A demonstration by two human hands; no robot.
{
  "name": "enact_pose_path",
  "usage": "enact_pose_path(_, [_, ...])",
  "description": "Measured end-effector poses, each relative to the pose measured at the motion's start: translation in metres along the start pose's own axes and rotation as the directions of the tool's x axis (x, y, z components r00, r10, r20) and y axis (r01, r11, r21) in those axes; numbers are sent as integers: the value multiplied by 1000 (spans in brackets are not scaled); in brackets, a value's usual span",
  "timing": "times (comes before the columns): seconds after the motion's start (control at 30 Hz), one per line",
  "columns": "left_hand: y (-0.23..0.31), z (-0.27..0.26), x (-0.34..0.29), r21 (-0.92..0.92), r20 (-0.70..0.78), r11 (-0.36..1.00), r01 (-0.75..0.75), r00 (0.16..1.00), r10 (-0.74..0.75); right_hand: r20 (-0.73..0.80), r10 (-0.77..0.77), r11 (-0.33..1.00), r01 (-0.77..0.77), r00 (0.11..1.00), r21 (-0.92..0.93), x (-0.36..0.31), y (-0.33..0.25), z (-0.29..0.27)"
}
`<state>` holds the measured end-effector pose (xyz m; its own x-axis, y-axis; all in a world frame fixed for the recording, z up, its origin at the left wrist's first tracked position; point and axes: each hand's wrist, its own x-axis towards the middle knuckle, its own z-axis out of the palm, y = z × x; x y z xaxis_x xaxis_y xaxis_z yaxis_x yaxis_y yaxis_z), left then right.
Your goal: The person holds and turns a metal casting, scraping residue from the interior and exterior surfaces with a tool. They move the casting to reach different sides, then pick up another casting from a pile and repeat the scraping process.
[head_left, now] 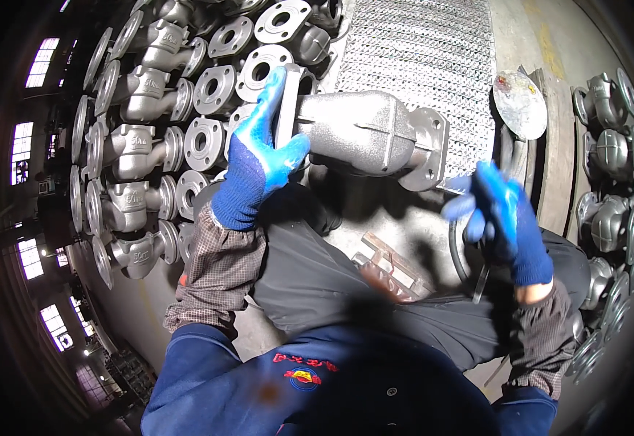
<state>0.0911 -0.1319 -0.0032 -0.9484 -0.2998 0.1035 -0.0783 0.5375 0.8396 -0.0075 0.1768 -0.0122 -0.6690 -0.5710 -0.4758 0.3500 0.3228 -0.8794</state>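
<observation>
A grey cast-metal valve body [360,131] with a flange at each end lies sideways in front of me, at the near edge of a patterned metal plate. My left hand [265,149], in a blue coated glove, grips its left flange, the thumb on the near side and the fingers stretched up along the rim. Right of the casting is my right hand [502,218], also gloved in blue and apart from it. Its fingers are bent and smeared by motion, so I cannot make out whether they hold anything. A dark hose [453,251] curves down beside this hand.
Stacked flanged castings [139,152] fill the left side, and more castings [611,160] stand at the far right. Beyond the valve body stretches the patterned metal plate [419,51]. A pale round disc [520,105] stands right of it. Between my legs sits a small rusty metal frame [389,269].
</observation>
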Motion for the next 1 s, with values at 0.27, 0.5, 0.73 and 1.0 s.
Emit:
enact_pose_path(0.27, [7,11,3,-83,29,996,-33,999,36,-169,108,934,-41,980,356,-66,34,63])
enact_pose_path(0.5, [9,10,6,92,44,987,-134,990,131,-263,-59,966,122,963,229,-35,15,48])
enact_pose_path(0.73, [8,12,7,33,61,971,-238,970,235,-293,-235,970,243,927,-10,14,11,51])
enact_pose_path(1.0, [14,11,5,104,50,977,-187,982,183,-184,-645,644,398,741,-654,34,11,53])
